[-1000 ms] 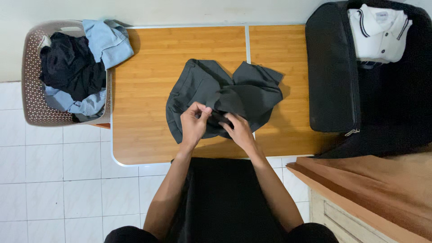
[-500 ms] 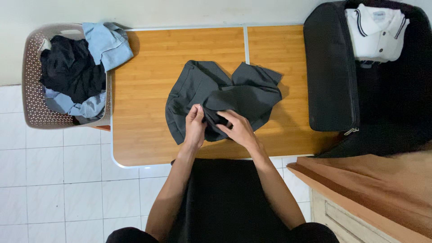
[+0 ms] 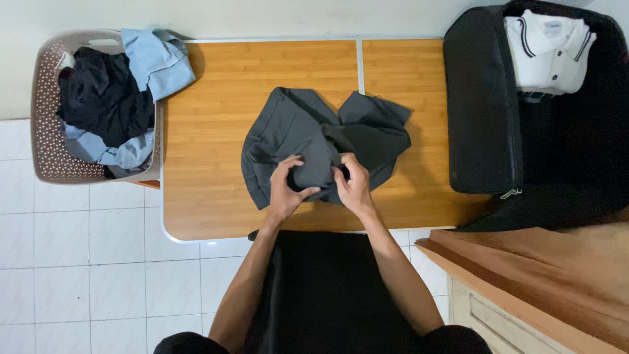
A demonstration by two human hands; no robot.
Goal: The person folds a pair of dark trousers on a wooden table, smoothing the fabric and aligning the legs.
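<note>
A wooden table [image 3: 216, 98], made of 2 panels joined by a pale seam and edged in white, fills the middle of the view above a white tiled floor [image 3: 78, 262]. At the right stands an open black suitcase [image 3: 481, 105] with a folded white polo shirt [image 3: 549, 49] lying inside it, and below that is a brown wooden cabinet [image 3: 544, 282]. At the left edge of the table sits a beige perforated laundry basket [image 3: 42, 124] heaped with black and light blue clothes. Near the middle of the table, toward the person's edge, lies a dark grey garment [image 3: 295, 124], crumpled and unevenly folded: 1 broad flat panel spreads to the left, a second lobe with a pointed corner sticks out to the upper right, and creases run through the middle where the fabric bunches into a raised hump. The left hand [image 3: 283, 190] curls around the left side of that hump, thumb and fingers closed on the cloth. The right hand [image 3: 354, 187] pinches the same bunched fabric from the right, fingers closed on it, both hands close together.
</note>
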